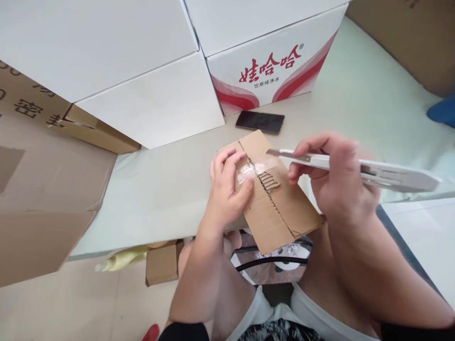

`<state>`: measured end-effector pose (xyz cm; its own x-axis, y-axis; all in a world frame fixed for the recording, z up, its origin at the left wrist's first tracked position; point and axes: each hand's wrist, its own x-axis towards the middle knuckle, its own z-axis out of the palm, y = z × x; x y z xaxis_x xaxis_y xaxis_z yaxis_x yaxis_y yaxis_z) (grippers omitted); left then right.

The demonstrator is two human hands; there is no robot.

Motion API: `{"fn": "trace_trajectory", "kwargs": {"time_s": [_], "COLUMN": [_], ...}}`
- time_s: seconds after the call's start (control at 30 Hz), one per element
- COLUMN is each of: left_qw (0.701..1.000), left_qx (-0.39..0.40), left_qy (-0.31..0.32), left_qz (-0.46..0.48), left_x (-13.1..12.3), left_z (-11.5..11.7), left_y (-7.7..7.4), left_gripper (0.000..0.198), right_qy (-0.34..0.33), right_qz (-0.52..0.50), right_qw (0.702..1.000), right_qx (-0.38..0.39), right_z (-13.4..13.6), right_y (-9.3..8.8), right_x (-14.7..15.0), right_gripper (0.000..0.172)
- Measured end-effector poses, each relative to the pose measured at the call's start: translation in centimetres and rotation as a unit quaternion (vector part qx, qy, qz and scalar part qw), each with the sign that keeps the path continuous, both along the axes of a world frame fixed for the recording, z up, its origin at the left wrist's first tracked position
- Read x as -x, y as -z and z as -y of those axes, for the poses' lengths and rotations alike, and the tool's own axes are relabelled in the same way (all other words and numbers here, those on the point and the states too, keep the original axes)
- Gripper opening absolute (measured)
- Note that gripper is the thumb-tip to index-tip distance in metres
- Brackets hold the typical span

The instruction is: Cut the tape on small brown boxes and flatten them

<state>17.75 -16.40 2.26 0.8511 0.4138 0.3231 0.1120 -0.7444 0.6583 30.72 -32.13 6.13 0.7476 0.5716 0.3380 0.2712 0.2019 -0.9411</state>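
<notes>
A small brown cardboard box (280, 201) lies slanted on the table's front edge, its near end out over my lap. Crumpled clear tape (254, 169) crosses the seam between its flaps, beside a torn patch of bare corrugation. My left hand (231, 182) holds the box from the left, with bent fingers and the thumb pressed on its top by the tape. In my right hand (337, 173) is a grey utility knife (387, 174), gripped with its blade pointing left. The blade tip is just over the right flap; whether it touches cannot be made out.
Behind the box lies a black phone (261, 121) on the pale green table cover (170, 189). White cartons (277, 66), one with red print, stand at the back. Large brown cartons (46, 199) are on the left and at the far right. A small brown box (162, 264) sits below the table.
</notes>
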Motion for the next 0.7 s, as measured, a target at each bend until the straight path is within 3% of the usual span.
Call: {"fn": "trace_trajectory", "kwargs": {"time_s": [0.1,0.17,0.33,0.4,0.47,0.7], "left_qw": [1.0,1.0,0.999,0.999,0.999,0.999], "left_qx": [0.012,0.018,0.027,0.029,0.032,0.049], "left_qy": [-0.004,-0.005,-0.01,-0.013,-0.015,-0.017], "left_qz": [0.004,0.008,0.018,0.015,0.011,0.013], "left_x": [-0.2,-0.3,-0.4,-0.4,-0.4,-0.4], "left_z": [0.0,0.0,-0.1,0.0,0.0,0.1], "left_y": [0.2,0.3,0.5,0.5,0.5,0.5], "left_gripper": [0.043,0.042,0.043,0.044,0.045,0.046], "right_qy": [0.003,-0.004,0.021,0.035,0.038,0.008], "right_qz": [-0.009,0.013,0.112,0.136,0.15,0.206], "right_qw": [1.0,0.998,0.971,0.958,0.953,0.94], "right_qx": [0.011,0.053,0.212,0.252,0.262,0.272], "right_z": [0.0,-0.1,-0.7,-0.9,-1.1,-1.0], "right_y": [0.8,0.8,-0.6,-1.0,-1.1,-0.9], "right_x": [0.4,0.6,0.8,0.7,0.7,1.1], "right_gripper": [0.072,0.073,0.022,0.011,0.005,0.019]}}
